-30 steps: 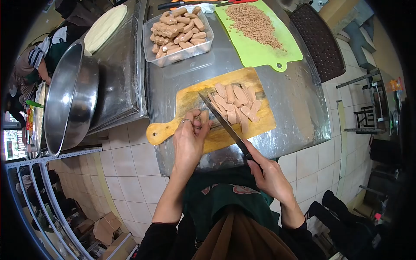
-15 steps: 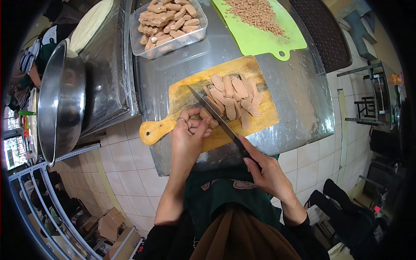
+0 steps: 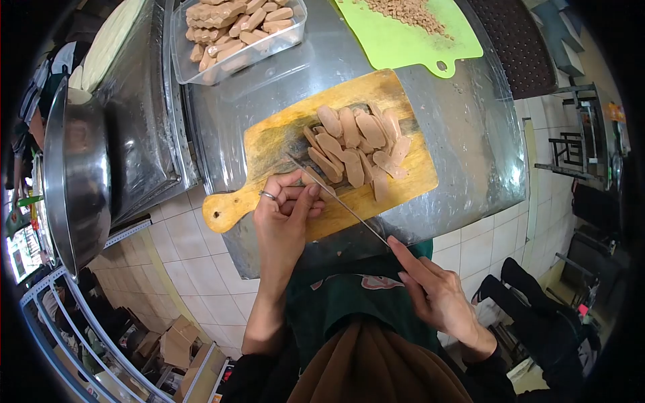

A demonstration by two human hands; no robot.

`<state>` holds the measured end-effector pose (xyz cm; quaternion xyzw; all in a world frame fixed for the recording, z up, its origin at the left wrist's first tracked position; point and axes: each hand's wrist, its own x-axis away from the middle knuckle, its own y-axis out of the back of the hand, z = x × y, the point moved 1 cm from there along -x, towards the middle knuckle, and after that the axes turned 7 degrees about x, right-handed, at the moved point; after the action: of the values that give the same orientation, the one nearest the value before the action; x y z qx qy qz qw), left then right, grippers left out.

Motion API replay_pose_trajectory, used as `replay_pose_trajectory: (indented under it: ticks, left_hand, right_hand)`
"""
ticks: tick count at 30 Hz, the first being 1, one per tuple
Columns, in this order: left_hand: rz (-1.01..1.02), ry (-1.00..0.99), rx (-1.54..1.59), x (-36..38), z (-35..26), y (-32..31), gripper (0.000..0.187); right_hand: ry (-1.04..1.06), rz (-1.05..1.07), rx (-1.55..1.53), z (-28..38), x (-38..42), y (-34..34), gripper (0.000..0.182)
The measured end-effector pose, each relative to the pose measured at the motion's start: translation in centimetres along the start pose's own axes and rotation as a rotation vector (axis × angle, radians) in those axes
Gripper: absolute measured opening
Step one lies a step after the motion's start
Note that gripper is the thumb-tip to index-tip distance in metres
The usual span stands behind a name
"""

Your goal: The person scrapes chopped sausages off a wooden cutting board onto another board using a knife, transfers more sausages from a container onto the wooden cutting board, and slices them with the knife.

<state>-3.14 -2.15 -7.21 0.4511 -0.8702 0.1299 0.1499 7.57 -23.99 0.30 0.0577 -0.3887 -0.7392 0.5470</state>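
Observation:
My right hand (image 3: 437,292) grips the handle of a knife (image 3: 349,209), index finger stretched forward. The long blade appears nearly edge-on, slanting across the wooden cutting board (image 3: 269,141). Curled fingers of my left hand (image 3: 285,205), with a ring on one, press a piece of sausage (image 3: 310,176) against the board beside the blade. Most of that piece is hidden by the fingers and knife. Just beyond the blade, a pile of long, thin sausage slices (image 3: 353,138) covers the board's right half.
A clear plastic tub (image 3: 252,57) of sausages stands at the back left. Chopped bits lie on a green cutting board (image 3: 403,50) at the back. To the left is a large steel bowl (image 3: 84,178). A person's dark-clad legs (image 3: 521,302) show at right.
The knife has drawn back toward me and turned, so its blade looks thinner. My right hand moved back and right with it. My left hand stays at the sausage piece; the view shifted slightly.

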Motion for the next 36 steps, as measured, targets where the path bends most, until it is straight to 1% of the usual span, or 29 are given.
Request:
replay_pose_trajectory:
  ticks: [6,10,13,21,27,30,33,36]
  left_hand:
    - [-0.014,0.017,-0.004,0.1,0.0,0.1,0.024]
    - [-0.027,0.056,-0.007,0.2,-0.3,0.0,0.024]
    - [-0.005,0.032,0.006,0.2,-0.1,0.1,0.023]
    - [0.014,0.054,-0.001,0.3,-0.1,0.4,0.023]
    - [-0.007,0.091,-0.004,0.4,-0.4,0.2,0.023]
    - [-0.021,0.094,-0.004,0.5,-0.4,0.1,0.024]
    - [-0.022,0.113,-0.053,0.5,-0.2,0.1,0.023]
    - [-0.034,0.157,-0.089,0.3,-0.3,0.2,0.022]
  right_hand:
    - [-0.004,0.066,-0.035,0.3,0.0,0.3,0.078]
    - [-0.048,0.151,-0.002,0.6,0.2,0.3,0.082]
    - [-0.075,0.184,0.005,0.5,0.4,0.1,0.083]
    - [-0.118,0.285,0.009,0.3,0.0,0.6,0.090]
    - [-0.056,0.270,-0.005,0.6,-3.5,-0.3,0.095]
    - [-0.057,0.232,0.009,0.6,-3.3,-0.7,0.094]
    - [-0.069,0.217,0.028,0.4,-2.4,-0.7,0.092]
    - [-0.065,0.155,0.023,0.4,-2.5,-1.1,0.088]
